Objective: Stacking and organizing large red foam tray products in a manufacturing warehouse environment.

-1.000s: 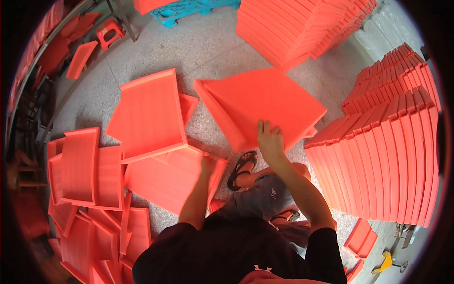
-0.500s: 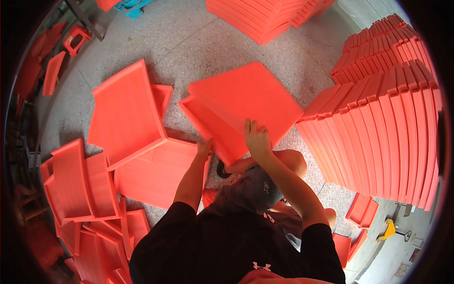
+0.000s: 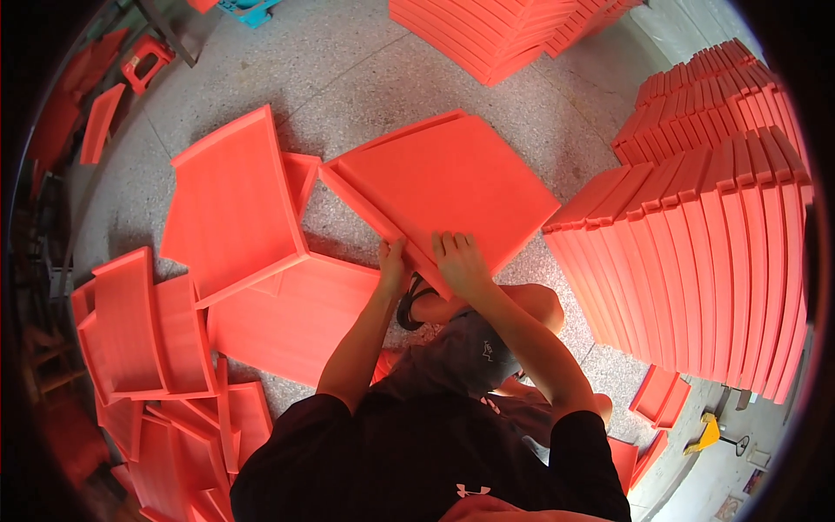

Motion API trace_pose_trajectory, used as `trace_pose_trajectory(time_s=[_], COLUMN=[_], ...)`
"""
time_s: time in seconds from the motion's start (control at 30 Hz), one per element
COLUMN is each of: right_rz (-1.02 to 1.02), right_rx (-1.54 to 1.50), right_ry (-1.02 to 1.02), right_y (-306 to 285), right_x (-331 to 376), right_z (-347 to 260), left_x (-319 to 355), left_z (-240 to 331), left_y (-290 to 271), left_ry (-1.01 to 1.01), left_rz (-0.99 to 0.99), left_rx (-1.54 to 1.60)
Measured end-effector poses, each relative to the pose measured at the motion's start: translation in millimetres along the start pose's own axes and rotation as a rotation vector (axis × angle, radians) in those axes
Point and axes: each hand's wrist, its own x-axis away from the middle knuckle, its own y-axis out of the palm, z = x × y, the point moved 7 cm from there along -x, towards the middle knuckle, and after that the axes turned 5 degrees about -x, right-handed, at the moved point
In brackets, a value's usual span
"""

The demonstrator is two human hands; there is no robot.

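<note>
A large orange plastic panel (image 3: 444,187) with raised rims is held tilted over the speckled floor in front of me. My left hand (image 3: 392,259) grips its near edge. Close beside it, my right hand (image 3: 459,261) lies flat on the panel's near corner with fingers spread. Below the hands are my knees in grey shorts (image 3: 461,348) and a sandalled foot (image 3: 409,309). Another orange panel (image 3: 230,204) lies on the floor to the left.
A curved row of upright orange panels (image 3: 713,244) stands at the right. A tall stack of panels (image 3: 496,35) sits at the far top. Several loose panels (image 3: 148,339) are piled at the left. A small red stool (image 3: 143,65) is far left.
The panel has come closer and lower toward me. My left hand rose from the floor panels and took hold of its near edge beside my right hand.
</note>
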Motion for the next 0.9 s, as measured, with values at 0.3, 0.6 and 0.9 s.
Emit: trace_pose_trajectory(time_s=[0.3, 0.6, 0.9], right_rz=[0.055, 0.178, 0.259], right_rx=[-0.016, -0.852, -1.786], right_ry=[-0.205, 0.489, 1.368], right_y=[-22, 2, 47], right_x=[4, 36, 160], right_z=[-23, 111, 244], left_x=[14, -23, 77], left_z=[18, 80, 213], left_y=[24, -51, -101], left_ry=[-0.216, 0.063, -0.082], left_rz=[-0.038, 0.116, -0.079], left_rx=[-0.010, -0.165, -0.232])
